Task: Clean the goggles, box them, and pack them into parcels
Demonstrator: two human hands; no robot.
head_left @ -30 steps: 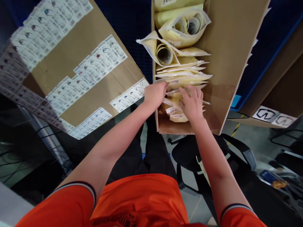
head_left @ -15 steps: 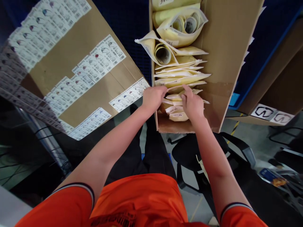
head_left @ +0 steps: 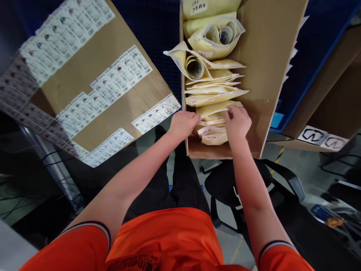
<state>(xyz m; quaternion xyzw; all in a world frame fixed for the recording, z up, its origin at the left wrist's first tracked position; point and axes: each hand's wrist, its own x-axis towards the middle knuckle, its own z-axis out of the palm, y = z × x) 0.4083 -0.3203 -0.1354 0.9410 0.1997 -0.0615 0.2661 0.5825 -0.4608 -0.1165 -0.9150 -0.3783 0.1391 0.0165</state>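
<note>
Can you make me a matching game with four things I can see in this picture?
Column one
1. right hand
2. shirt
3. chair
4. box on the left

Column two
A. bearing rows of printed labels
B. black, with an armrest
C. fingers at the edge of a pale yellow envelope
D. orange

Right pairs: 1-C, 2-D, 3-B, 4-A
</note>
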